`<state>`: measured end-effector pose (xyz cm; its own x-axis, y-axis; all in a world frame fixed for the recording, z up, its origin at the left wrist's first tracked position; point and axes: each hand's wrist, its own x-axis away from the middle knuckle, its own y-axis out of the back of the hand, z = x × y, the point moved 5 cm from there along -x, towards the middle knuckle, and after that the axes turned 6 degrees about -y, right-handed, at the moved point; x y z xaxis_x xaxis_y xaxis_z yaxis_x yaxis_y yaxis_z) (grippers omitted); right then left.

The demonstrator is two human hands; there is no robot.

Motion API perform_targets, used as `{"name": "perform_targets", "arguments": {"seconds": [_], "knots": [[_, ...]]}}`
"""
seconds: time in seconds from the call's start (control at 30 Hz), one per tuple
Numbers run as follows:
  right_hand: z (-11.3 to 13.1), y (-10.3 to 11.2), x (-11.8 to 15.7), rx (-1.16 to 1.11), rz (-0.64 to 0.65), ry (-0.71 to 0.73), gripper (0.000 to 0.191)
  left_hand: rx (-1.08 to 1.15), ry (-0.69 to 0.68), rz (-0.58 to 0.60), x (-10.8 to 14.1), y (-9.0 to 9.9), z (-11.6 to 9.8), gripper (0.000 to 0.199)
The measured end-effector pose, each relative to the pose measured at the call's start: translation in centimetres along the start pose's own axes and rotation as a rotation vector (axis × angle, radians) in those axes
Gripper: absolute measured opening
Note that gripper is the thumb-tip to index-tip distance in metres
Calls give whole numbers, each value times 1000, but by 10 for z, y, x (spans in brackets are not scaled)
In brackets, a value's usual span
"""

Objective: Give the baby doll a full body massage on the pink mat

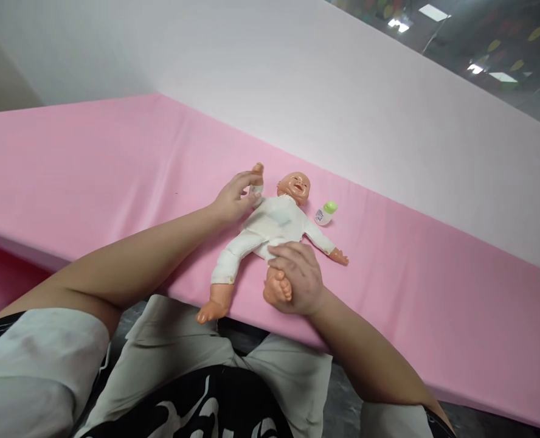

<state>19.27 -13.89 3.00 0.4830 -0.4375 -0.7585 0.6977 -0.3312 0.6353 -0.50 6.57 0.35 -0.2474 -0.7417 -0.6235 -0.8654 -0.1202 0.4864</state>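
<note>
A baby doll (274, 219) with a white cloth body and plastic head, hands and feet lies on its back, head away from me. My left hand (238, 196) is closed around the doll's raised arm on the left, just below its plastic hand. My right hand (301, 277) wraps around the doll's leg on the right, whose foot (278, 287) points up toward me. The doll's other leg rests on the pink surface, its foot at the front edge. A small bottle (326, 213) with a green cap lies beside the doll's head on the right.
Pink cloth (92, 164) covers the long surface, with its front edge close to my lap. A white wall or panel (270, 79) rises along the back. Above it at the upper right, a dark glassy area (480, 48) shows reflected ceiling lights.
</note>
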Motion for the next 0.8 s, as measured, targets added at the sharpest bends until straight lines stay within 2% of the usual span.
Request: {"name": "perform_targets", "arguments": {"seconds": [0.1, 0.2, 0.27, 0.33, 0.4, 0.57, 0.63, 0.7, 0.8], "knots": [[-20, 5, 0, 100, -78, -101, 58, -41, -233, 189, 9, -14, -29, 60], [-44, -2, 0, 137, 4, -227, 66, -128, -289, 358, 15, -27, -40, 58], [-58, -8, 1, 126, 76, -311, 70, -153, -278, 392, 16, -32, -41, 55], [-66, -10, 2, 111, 96, -342, 72, -156, -235, 369, 15, -32, -38, 53], [-63, -8, 2, 110, 72, -297, 69, -152, -175, 319, 13, -30, -32, 56], [-28, 1, -3, 82, 28, -86, 52, -130, 23, 73, 5, -14, -2, 66], [-11, -3, -4, 20, 116, -29, 41, -110, 155, 3, 1, -8, 18, 70], [3, -15, -2, -44, 261, 22, 31, -72, 307, -29, -1, -4, 42, 74], [16, -35, 5, -81, 430, 71, 25, -14, 477, -55, -2, 0, 69, 71]]}}
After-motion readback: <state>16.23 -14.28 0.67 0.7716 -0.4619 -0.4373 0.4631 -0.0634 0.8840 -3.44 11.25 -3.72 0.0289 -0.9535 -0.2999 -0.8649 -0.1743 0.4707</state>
